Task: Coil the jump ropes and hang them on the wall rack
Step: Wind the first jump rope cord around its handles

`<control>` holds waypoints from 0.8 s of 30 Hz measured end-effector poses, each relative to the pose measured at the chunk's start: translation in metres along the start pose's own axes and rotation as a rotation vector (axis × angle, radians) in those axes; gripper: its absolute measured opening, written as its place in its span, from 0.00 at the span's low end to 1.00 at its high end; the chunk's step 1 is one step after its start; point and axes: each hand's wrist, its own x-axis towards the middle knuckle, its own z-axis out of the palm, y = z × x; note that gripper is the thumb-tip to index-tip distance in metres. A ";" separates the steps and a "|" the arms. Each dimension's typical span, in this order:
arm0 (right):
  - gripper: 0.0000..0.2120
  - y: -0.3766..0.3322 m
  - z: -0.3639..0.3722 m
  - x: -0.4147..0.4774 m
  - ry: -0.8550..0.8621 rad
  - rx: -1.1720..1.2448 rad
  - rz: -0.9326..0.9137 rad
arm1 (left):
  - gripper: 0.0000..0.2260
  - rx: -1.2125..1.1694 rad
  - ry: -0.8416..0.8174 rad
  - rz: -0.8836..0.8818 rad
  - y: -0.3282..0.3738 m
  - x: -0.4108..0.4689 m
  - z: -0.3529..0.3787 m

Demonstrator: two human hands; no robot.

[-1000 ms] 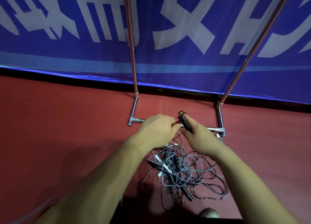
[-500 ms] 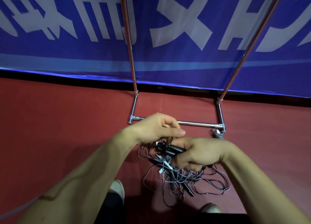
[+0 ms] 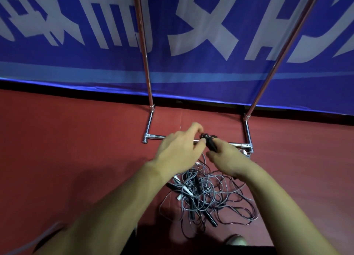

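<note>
The right hand (image 3: 226,159) gripped the black handles (image 3: 210,144); the left hand (image 3: 178,152) pinched their tops. Even loops were best drawn clear of the tangle (image 3: 206,193).

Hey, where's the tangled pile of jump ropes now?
In the head view the tangled pile lies on the red floor at lower centre, below the left hand and right hand, this side of the rack's bottom bar.

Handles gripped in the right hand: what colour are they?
The handles are black, best seen in the head view.
</note>
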 end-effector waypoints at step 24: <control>0.03 -0.037 -0.003 -0.022 -0.648 0.908 0.270 | 0.17 -0.275 -0.288 0.020 -0.012 0.009 -0.013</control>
